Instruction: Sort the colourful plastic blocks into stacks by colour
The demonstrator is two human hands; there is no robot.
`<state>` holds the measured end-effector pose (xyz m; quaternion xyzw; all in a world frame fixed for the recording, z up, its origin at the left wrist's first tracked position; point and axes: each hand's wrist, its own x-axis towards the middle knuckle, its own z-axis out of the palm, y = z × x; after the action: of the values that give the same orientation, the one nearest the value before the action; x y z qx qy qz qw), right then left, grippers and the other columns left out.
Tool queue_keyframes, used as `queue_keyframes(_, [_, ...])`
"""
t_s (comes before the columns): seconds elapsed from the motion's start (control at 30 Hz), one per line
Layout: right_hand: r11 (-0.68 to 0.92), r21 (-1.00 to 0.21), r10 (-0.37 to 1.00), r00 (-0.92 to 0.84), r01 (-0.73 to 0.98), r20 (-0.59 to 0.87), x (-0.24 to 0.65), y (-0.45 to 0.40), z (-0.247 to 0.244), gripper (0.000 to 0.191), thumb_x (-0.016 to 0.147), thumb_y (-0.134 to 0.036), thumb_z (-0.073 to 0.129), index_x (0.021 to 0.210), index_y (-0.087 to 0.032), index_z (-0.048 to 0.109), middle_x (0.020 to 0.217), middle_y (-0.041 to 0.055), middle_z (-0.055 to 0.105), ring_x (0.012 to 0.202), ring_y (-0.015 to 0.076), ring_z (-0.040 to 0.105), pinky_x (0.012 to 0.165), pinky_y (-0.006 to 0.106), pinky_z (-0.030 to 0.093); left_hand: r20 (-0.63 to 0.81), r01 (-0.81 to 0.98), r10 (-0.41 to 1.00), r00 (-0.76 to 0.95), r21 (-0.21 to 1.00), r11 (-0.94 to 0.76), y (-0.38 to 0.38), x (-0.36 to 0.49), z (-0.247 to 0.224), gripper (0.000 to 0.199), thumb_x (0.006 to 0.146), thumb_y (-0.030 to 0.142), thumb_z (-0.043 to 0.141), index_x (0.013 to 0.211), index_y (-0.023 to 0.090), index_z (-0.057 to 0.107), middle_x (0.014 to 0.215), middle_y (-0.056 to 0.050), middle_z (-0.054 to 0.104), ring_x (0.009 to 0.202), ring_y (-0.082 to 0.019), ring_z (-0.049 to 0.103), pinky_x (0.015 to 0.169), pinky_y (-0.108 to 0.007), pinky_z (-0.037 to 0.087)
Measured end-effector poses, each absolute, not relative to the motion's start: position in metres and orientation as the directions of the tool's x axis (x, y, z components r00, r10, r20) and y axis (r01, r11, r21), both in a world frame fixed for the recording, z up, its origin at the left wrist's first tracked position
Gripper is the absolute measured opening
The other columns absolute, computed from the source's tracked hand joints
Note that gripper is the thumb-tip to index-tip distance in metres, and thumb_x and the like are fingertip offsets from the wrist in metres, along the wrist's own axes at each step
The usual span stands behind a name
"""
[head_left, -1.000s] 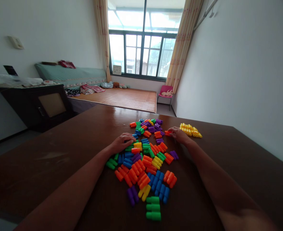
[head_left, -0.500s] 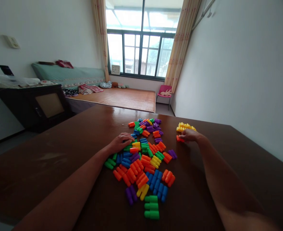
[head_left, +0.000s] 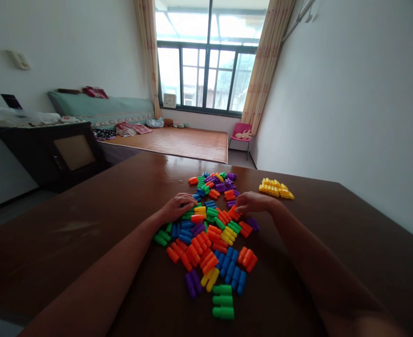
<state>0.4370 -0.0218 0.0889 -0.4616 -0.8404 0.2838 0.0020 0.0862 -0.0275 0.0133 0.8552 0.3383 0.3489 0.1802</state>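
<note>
My left hand (head_left: 178,207) rests at the left edge of a loose pile of plastic bullet-shaped building blocks, its fingers loosely stretched over green blocks (head_left: 188,216) and touching the pile. A yellow block (head_left: 199,211) and an orange-red block (head_left: 198,218) lie just right of its fingertips. My right hand (head_left: 253,203) is at the pile's right side, fingers bent and closed at the right end of an orange block (head_left: 233,213); its fingertips are partly hidden. Beside it lie a purple block (head_left: 253,224) and another orange block (head_left: 245,229).
A group of yellow blocks (head_left: 275,188) sits apart at the table's far right. Nearer me are joined blue blocks (head_left: 230,269) and green blocks (head_left: 223,302). Beyond the brown table (head_left: 122,187) stand a bed (head_left: 188,142), a pink chair (head_left: 240,130) and a dark cabinet (head_left: 45,154).
My right hand has moved left from beside the yellow group to the pile. The orange block formerly under its fingers there is gone from that spot. My left hand has stayed in place.
</note>
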Motion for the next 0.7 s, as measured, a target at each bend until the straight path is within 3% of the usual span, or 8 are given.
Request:
queue_keyframes(0.27, [0.339, -0.593, 0.932, -0.349, 0.730, 0.103, 0.458, -0.011, 0.094, 0.024, 0.067, -0.037, 0.068, 0.080, -0.017, 0.062, 0.074, 0.0004, 0.064, 0.067, 0.0129, 0.057, 0.058, 0.022, 0.043, 0.486, 0.454, 0.701, 0.523, 0.537, -0.711, -0.027, 0.087, 0.012, 0.032, 0.090, 0.044, 0.054, 0.097, 0.022, 0.076, 0.103, -0.006, 0.074, 0.107, -0.023, 0.062, 0.102, -0.037, 0.043])
queue_keyframes(0.5, [0.092, -0.348, 0.975, -0.014, 0.933, 0.221, 0.530, -0.008, 0.092, 0.018, 0.064, -0.027, 0.069, 0.076, -0.018, 0.059, 0.068, -0.0005, 0.062, 0.060, 0.0125, 0.055, 0.054, 0.023, 0.036, 0.470, 0.463, 0.718, 0.513, 0.553, -0.693, -0.026, 0.086, 0.013, 0.034, 0.090, 0.045, 0.051, 0.098, 0.023, 0.076, 0.105, -0.007, 0.073, 0.110, -0.024, 0.060, 0.102, -0.040, 0.043])
queue_keyframes(0.6, [0.070, -0.272, 0.962, 0.007, 0.960, 0.273, 0.562, -0.023, 0.068, 0.012, 0.065, -0.019, 0.065, 0.073, -0.019, 0.057, 0.066, -0.0012, 0.061, 0.059, 0.0122, 0.053, 0.057, 0.023, 0.037, 0.466, 0.463, 0.727, 0.505, 0.564, -0.683, -0.028, 0.087, 0.017, 0.036, 0.089, 0.048, 0.052, 0.095, 0.022, 0.076, 0.104, -0.007, 0.074, 0.110, -0.025, 0.060, 0.101, -0.041, 0.044])
queue_keyframes(0.7, [0.082, -0.276, 0.948, 0.010, 0.958, 0.317, 0.580, -0.037, 0.037, 0.009, 0.067, -0.013, 0.060, 0.073, -0.020, 0.057, 0.070, -0.0005, 0.062, 0.062, 0.0130, 0.054, 0.061, 0.024, 0.041, 0.449, 0.479, 0.747, 0.490, 0.578, -0.661, -0.030, 0.087, 0.021, 0.038, 0.087, 0.051, 0.052, 0.094, 0.023, 0.076, 0.103, -0.006, 0.074, 0.110, -0.025, 0.060, 0.102, -0.042, 0.044])
